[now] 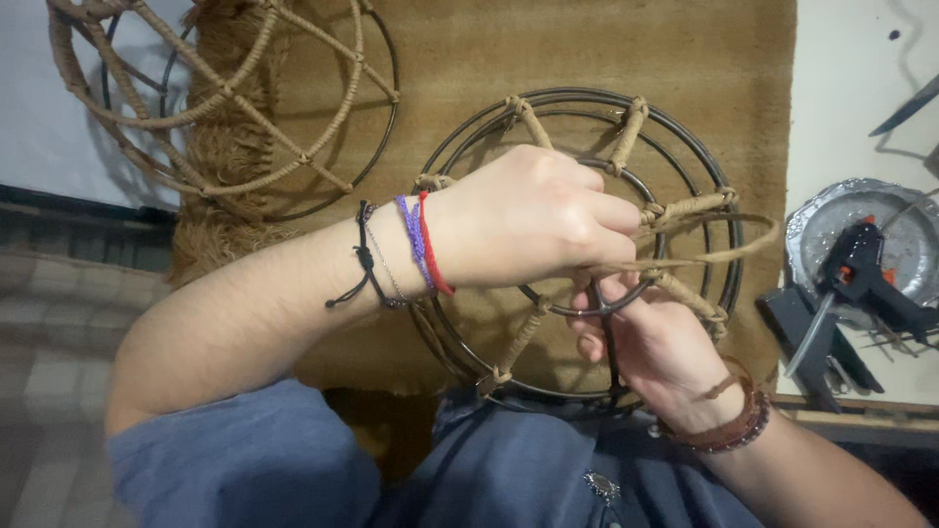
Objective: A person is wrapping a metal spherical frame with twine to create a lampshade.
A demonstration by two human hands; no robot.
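A: Quick one. Left hand [533,220]?

B: Curled shut over the round wire frame [587,244], fingertips pinching a tan cord [719,252] at the inner ring. The cord loops out past the frame's right rim.

A: Right hand [655,347]?

B: Under the frame's lower right, fingers wrapped around a bare dark spoke, gripping it. The frame sits tilted over the person's lap, above the brown fringed mat [587,59].

A: How much is wrapped?

B: I count about 6 spokes already bound in cord; the one held by the right hand is bare.

A: Tips for the wrap?

B: My judgement: keep the cord taut from the pinch, lay turns tight side by side, and hold the spoke steady so the frame doesn't spin.

A: Anything else around?

B: Second wrapped frame [230,93] up-left of the main frame. A black glue gun [866,264] on a silver tray [831,210] to its right.
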